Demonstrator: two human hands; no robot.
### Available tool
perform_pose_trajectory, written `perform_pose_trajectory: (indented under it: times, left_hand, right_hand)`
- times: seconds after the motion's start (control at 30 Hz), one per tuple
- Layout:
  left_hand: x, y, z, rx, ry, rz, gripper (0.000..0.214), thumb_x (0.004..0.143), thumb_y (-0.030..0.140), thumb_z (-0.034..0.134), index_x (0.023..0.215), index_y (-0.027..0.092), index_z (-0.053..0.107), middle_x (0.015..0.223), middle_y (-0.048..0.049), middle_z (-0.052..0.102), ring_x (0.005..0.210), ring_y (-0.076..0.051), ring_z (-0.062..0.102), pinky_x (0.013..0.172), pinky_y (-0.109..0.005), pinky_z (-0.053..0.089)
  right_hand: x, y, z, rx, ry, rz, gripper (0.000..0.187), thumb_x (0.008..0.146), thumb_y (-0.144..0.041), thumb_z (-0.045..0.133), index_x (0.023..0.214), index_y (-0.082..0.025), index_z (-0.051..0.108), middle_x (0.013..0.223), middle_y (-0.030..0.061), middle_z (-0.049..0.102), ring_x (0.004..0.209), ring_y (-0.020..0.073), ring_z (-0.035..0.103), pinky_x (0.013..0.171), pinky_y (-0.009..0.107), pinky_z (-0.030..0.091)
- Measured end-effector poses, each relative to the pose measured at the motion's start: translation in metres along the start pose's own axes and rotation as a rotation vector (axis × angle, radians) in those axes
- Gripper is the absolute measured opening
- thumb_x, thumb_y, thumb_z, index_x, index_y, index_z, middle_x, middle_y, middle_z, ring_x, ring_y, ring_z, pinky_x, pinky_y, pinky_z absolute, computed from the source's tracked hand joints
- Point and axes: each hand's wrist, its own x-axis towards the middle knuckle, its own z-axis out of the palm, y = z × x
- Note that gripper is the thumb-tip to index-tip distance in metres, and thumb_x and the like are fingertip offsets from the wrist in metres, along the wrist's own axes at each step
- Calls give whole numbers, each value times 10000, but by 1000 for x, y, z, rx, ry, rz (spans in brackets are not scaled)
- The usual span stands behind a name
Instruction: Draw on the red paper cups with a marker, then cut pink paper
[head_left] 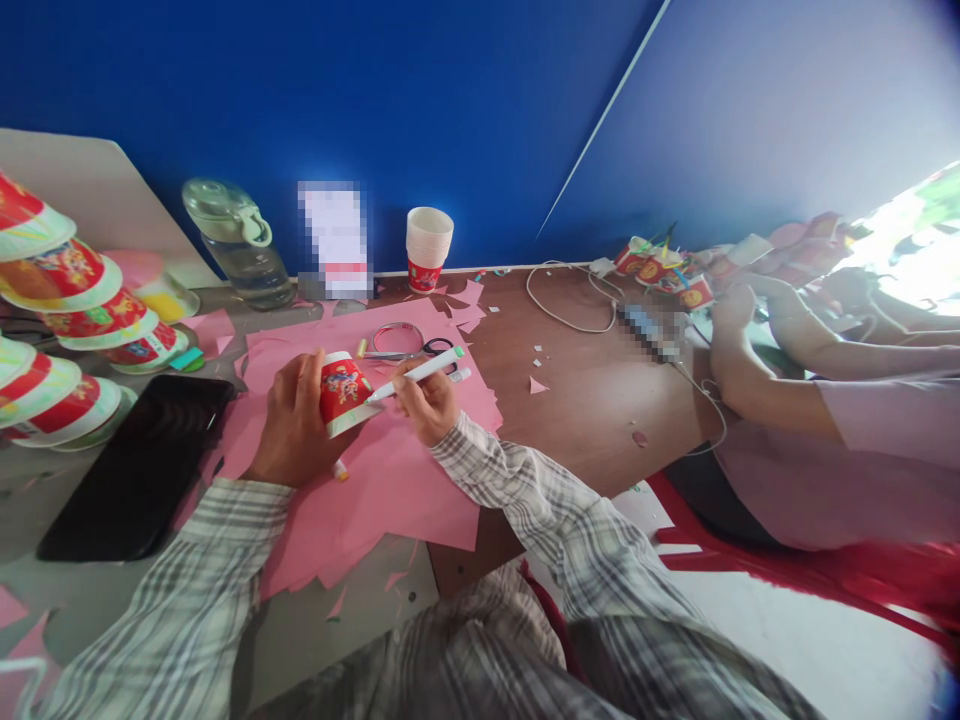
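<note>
My left hand (291,420) is wrapped round a small red paper cup (343,390), holding it on its side over pink paper sheets (390,480). My right hand (429,402) grips a white pen-shaped tool (420,372) with a green end, its tip against the cup's rim. Both sleeves are grey checked cloth.
A black phone (139,462) lies left of the pink paper. Stacked red-and-white cups (67,300) lean at far left. Scissors (409,350), a water bottle (238,245) and a cup stack (428,248) stand behind. Another person's arms (757,370) rest at right, near a white cable (559,310).
</note>
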Motion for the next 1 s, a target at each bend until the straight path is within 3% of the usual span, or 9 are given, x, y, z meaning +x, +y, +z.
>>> perform_pose_trajectory:
  times: [0.27,0.67,1.0]
  left_hand:
    - [0,1,0,9,-2,-5,881,664,517,543,1339,106,153,1260,-207,382,1217,-302,310,1013,-495,299]
    - [2,0,0,9,-5,7,895,652,556,534,1333,110,162,1233,-212,398,1205,-308,321,1003,-506,309]
    - [-1,-1,1,-9,8,-1,838,674,464,536,1338,109,168,1257,-217,379,1204,-308,325,983,-509,327]
  right_hand:
    - [-3,-7,0,-106,-107,-67,178,799,-270,431,694,-156,520,541,-26,447,529,77,423,513,206,353]
    - [1,2,0,-71,-34,3,169,808,-286,439,732,-152,509,524,-43,444,471,53,393,476,189,322]
    - [-7,-9,1,-156,-164,-102,161,803,-258,452,730,-152,550,688,10,555,602,76,509,601,215,419]
